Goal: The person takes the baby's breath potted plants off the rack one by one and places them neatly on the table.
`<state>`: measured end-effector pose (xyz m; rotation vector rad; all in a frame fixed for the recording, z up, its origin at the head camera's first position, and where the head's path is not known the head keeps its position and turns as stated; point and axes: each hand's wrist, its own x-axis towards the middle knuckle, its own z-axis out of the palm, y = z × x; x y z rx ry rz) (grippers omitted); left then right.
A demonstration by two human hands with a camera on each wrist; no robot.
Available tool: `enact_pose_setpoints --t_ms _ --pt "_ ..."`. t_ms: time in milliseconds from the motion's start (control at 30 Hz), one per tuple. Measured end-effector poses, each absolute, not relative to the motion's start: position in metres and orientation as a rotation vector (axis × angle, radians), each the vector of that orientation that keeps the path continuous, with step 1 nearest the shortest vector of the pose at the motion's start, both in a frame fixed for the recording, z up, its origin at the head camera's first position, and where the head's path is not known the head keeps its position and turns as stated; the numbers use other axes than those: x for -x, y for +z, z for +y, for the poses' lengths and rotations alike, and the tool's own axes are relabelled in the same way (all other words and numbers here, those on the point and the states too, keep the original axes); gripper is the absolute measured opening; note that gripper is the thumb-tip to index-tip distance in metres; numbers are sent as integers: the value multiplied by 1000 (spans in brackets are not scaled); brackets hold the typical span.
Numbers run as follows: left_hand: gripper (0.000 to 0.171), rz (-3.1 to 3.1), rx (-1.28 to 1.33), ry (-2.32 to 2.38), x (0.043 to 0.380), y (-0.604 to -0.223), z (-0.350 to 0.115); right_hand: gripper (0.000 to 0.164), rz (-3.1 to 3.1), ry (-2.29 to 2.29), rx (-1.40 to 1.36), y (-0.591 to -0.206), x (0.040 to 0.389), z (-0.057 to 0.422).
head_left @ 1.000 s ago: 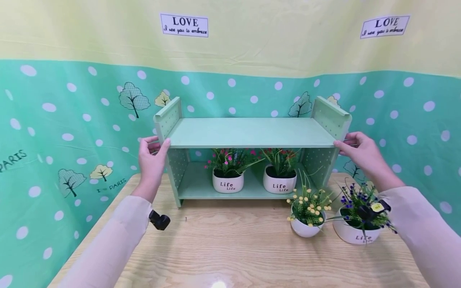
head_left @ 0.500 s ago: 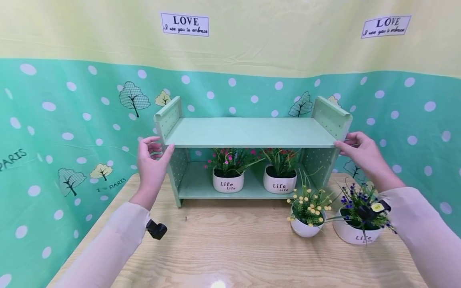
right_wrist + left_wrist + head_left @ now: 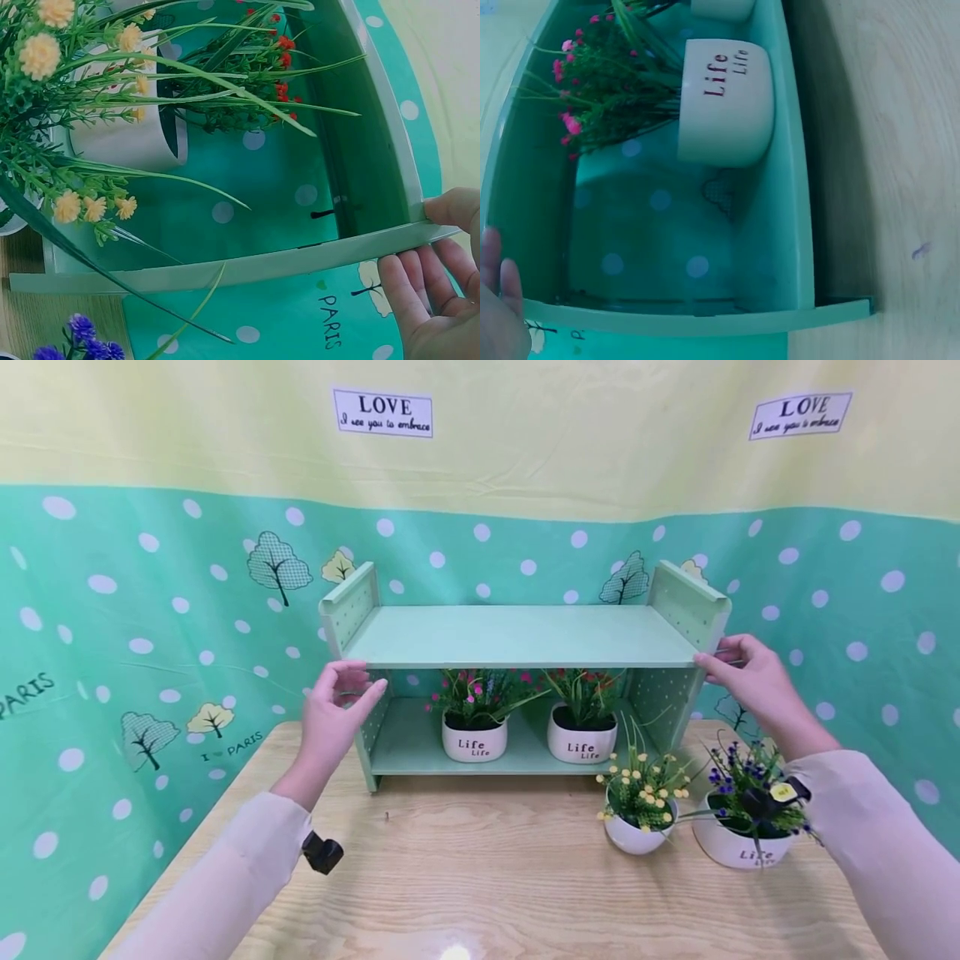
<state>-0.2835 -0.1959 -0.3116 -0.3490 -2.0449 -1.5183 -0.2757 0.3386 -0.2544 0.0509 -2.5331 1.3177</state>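
Green shelf (image 3: pixel 517 635) is extending leftward from the grip; four flowerpots (image 3: pixel 474 739) are sitting below it, two inside, two in front; right hand (image 3: pixel 741 668) is pinching the shelf's right end, seemingly for steadying; left hand (image 3: pixel 330 717) is hovering, relaxed and unladen, by the other end.

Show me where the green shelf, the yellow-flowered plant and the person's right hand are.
Green shelf (image 3: pixel 517 635): head view, middle of its upper board.
Yellow-flowered plant (image 3: pixel 643 802): head view, among its leaves and flowers, above the white pot's front.
Right hand (image 3: pixel 752 679): head view, middle of the hand.
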Motion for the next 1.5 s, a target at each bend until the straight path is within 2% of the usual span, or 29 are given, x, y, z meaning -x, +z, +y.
enact_pose_setpoints --t_ms 333,600,1000,1167,1500 --pt "33 -2278 537 -1526 280 -332 -188 70 -2532 1302 -69 -253 276 337" --pt "34 -2386 640 -1561 279 -347 -171 69 -2536 1273 -51 -253 275 337" --pt "47 -2438 792 -1656 278 -362 -134 65 -2523 1257 -70 -254 274 336" --pt "52 -2443 880 -1726 276 -371 -112 68 -2518 1245 -62 -255 272 335" --pt "64 -2525 901 -1771 279 -392 -74 68 -2510 1207 -51 -258 271 335"
